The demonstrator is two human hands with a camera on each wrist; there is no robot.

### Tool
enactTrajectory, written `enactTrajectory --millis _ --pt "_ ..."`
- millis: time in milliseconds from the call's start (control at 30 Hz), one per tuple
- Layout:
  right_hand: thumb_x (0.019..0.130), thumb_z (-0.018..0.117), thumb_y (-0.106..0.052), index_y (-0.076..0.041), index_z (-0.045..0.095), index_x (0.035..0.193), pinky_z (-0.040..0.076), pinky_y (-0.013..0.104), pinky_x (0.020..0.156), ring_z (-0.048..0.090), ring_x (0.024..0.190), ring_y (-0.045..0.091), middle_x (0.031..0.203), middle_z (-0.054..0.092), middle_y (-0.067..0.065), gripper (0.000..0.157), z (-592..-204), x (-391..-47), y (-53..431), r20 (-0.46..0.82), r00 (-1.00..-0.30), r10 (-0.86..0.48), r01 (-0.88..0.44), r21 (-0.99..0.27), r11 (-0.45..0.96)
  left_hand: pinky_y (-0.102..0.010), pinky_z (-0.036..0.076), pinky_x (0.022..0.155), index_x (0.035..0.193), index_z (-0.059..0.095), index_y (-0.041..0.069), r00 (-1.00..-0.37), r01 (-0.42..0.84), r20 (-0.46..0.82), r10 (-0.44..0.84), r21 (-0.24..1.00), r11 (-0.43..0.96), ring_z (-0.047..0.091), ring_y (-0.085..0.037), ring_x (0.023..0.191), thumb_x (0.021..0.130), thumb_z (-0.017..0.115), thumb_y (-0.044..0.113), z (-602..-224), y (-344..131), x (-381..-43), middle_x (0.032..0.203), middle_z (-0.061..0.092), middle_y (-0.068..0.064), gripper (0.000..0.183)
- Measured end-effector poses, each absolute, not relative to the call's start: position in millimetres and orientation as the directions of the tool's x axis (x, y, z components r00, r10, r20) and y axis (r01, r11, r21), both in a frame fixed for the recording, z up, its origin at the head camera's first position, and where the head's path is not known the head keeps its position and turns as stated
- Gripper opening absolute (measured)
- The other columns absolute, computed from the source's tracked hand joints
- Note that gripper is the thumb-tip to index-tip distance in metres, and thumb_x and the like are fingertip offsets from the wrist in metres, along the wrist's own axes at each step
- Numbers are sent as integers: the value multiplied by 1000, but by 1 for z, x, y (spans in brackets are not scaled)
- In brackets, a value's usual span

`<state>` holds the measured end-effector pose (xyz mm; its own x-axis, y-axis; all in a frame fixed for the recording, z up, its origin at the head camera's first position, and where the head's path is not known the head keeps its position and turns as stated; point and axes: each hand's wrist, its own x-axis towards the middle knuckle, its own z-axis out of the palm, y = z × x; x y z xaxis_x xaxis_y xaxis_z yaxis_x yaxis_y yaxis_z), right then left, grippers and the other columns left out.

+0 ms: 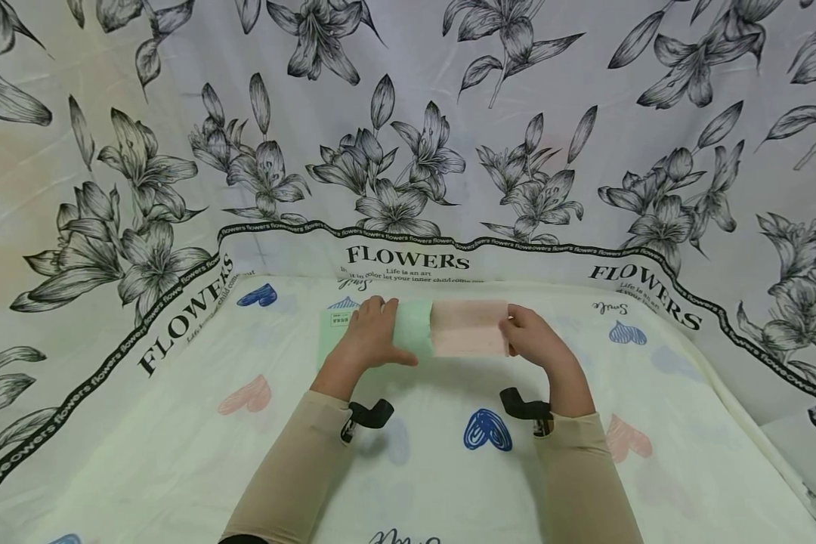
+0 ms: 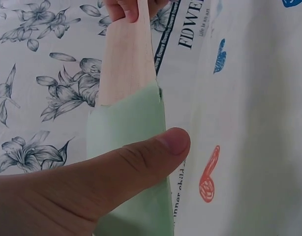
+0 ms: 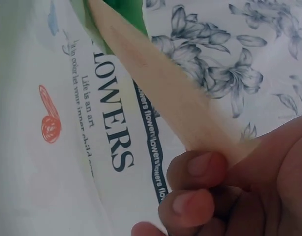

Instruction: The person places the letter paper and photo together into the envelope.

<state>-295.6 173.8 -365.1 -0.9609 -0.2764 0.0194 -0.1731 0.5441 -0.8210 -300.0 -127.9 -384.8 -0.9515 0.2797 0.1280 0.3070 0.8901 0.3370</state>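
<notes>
Above the heart-print cloth [image 1: 442, 491], we have a pale pink sheet [image 1: 469, 329] partly inside a green envelope [image 1: 412, 330], the rest of it out toward the right. We judge the step in hand to be sliding the sheet through the envelope's open end; whether inward or outward, we cannot tell. As we read it, the next move calls for a steady envelope and a sheet held in line with the opening, so no edge catches. Our left hand [image 1: 366, 336] grips the envelope, its thumb [image 2: 141, 157] laid across the face; the left wrist view hides its other fingers. Our right hand [image 1: 533, 338] pinches the sheet's right end between thumb and curled fingers [image 3: 193, 206]. The sheet's exposed stretch lies between the hands, the opening near the left thumb.
</notes>
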Motion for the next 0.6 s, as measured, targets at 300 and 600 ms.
enactTrajectory --millis 300,600 --pt "109 40 -9 11 48 139 55 38 73 64 80 23 105 66 20 36 -365 -297 175 69 -946 -317 -219 -857 467 -56 32 114 157 32 0 -940 339 152 305 340 877 38 -42 136 65 94 57 -386 -122 -299 146 38 -25 124" --pt "110 44 -17 8 45 143 57 40 78 67 79 23 105 66 19 41 -364 -298 175 0 -968 -251 -134 -845 518 -56 33 113 156 34 0 -940 338 163 300 338 878 39 -42 133 68 93 54 -387 -123 -300 145 38 -25 120"
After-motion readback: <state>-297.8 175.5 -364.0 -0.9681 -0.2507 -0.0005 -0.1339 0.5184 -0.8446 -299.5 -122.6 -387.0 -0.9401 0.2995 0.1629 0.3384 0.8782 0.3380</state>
